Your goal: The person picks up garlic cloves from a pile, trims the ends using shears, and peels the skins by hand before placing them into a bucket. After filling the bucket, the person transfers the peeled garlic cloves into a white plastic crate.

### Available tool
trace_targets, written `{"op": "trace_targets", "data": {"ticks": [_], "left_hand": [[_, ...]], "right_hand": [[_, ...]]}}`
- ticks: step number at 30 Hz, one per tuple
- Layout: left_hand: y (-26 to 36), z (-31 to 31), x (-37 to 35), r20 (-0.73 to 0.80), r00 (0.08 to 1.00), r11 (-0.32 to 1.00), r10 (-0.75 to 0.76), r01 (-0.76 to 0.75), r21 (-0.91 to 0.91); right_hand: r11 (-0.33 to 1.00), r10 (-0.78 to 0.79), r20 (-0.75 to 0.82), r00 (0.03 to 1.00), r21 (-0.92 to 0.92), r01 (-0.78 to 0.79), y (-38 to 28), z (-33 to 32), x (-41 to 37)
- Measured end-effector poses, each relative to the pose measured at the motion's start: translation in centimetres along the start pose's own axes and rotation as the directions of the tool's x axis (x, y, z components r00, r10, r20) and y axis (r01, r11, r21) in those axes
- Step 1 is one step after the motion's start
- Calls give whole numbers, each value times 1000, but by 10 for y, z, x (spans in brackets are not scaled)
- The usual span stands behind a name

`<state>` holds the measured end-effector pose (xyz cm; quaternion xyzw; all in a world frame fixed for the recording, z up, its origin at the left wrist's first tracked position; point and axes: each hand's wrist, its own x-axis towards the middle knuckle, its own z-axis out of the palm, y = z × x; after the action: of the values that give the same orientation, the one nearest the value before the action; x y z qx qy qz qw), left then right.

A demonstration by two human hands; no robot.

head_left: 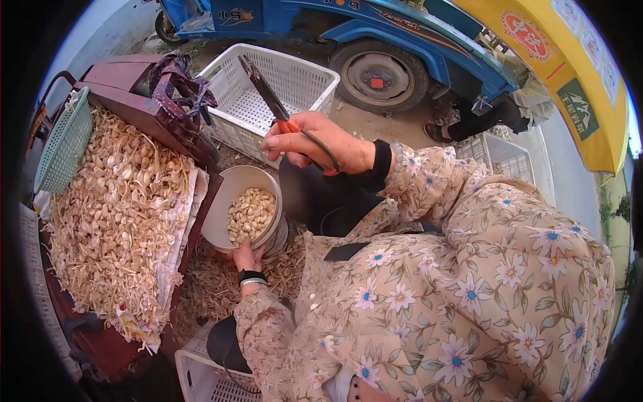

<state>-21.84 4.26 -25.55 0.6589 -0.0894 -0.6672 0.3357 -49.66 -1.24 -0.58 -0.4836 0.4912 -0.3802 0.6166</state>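
My right hand (pixel 325 142) is raised above the bucket's far right side, its fingers wrapped round the red and black handles of a pair of scissors (pixel 273 97). The dark blades point up and away to the left. Lower down, my left hand (pixel 248 257) grips the near rim of a white bucket (pixel 218 201); its lower fingers are hidden. Peeled garlic cloves (pixel 252 213) lie in the bucket. To the left, a large heap of garlic cloves and dry skins (pixel 120 221) covers a cloth-lined, dark red surface.
A white plastic crate (pixel 231 100) stands beyond the bucket. At the far left, a green basket (pixel 65 144) leans by the heap. Behind are a blue vehicle (pixel 281 20) and its wheel (pixel 378 77). Another person's foot (pixel 439 132) shows at right. Garlic skins (pixel 207 288) litter the ground.
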Motion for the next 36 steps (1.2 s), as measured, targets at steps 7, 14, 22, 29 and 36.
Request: {"op": "trace_targets", "data": {"ticks": [7, 14, 22, 29, 36], "left_hand": [[-11, -17, 18, -2, 1000, 1000, -28, 28, 15], [37, -13, -83, -125, 936, 941, 328, -335, -46], [23, -116, -284, -555, 616, 376, 559, -785, -493], [-112, -172, -331, -762, 569, 935, 310, -329, 134], [-238, -169, -277, -750, 492, 805, 442, 150, 574]], "right_hand": [[992, -123, 110, 986, 20, 121, 2, 30, 10], [994, -102, 316, 943, 64, 86, 4, 61, 17], [996, -88, 471, 878, 68, 63, 9, 108, 10], [998, -45, 585, 810, -16, 67, 0, 139, 1], [994, -19, 599, 801, -74, 79, -2, 148, -3]]}}
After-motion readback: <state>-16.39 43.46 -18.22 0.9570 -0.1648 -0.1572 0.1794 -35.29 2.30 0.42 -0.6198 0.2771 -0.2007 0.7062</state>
